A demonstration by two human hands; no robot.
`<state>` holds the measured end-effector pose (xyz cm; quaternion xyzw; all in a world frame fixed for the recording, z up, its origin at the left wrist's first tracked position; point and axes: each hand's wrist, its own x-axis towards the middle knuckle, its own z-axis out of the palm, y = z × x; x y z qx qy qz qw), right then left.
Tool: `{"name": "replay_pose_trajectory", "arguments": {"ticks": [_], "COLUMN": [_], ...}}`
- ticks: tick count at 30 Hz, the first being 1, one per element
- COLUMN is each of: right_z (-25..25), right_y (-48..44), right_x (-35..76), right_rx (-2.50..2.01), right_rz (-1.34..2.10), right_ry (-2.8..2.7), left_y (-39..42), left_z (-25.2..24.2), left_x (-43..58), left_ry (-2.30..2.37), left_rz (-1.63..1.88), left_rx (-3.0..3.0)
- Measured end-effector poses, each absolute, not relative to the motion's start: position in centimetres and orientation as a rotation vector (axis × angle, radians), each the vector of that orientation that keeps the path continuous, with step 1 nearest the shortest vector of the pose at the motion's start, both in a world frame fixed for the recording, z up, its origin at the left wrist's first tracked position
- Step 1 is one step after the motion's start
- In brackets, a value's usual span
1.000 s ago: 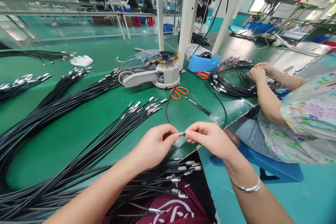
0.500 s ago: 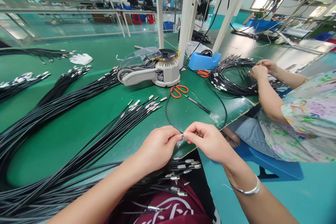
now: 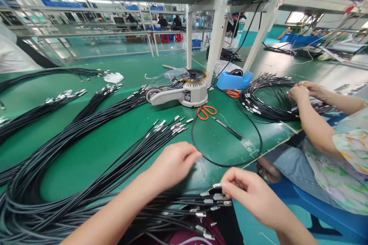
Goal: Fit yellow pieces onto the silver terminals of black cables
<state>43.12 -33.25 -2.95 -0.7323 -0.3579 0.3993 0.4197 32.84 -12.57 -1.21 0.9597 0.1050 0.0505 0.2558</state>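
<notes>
left hand [image 3: 176,164] by one looped black cable [image 3: 192,134], right hand [image 3: 254,193] by shiny metal connectors [image 3: 208,201], both grips unclear

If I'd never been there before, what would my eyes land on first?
Probably the thick, curving bundles of long black cables with silver metal ends, sweeping across the left of the green tabletop. Next, perhaps, the pale grey, round-bodied machine near the middle, with a bright blue plastic holder behind it to the right. Then two bare hands in front: the left hand over the table, the right hand close to more silver metal ends.
</notes>
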Motion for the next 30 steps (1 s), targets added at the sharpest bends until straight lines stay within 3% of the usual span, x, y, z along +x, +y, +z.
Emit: {"name": "replay_pose_trajectory", "arguments": {"ticks": [5, 10, 22, 30], "right_z": [-3.6, -3.0, -2.4, 0.5], "right_y": [-35.6, -33.9, -22.2, -11.7], "right_x": [43.6, 46.7, 49.8, 56.9], "right_rx": [-1.957, -1.925, -1.413, -1.285], "right_rz": [1.170, 0.985, 0.894, 0.628], "right_ry": [-1.173, -1.026, -0.691, -0.184], "left_y": [-7.7, -7.2, -6.9, -10.7], "left_z": [-4.1, -5.1, -4.8, -3.9], "left_x": [35.2, 35.9, 35.4, 33.5], "left_ry": [0.722, 0.701, 0.576, 0.737], "left_rz": [0.329, 0.428, 0.608, 0.537], "left_rx": [2.896, 2.917, 2.914, 1.690]}}
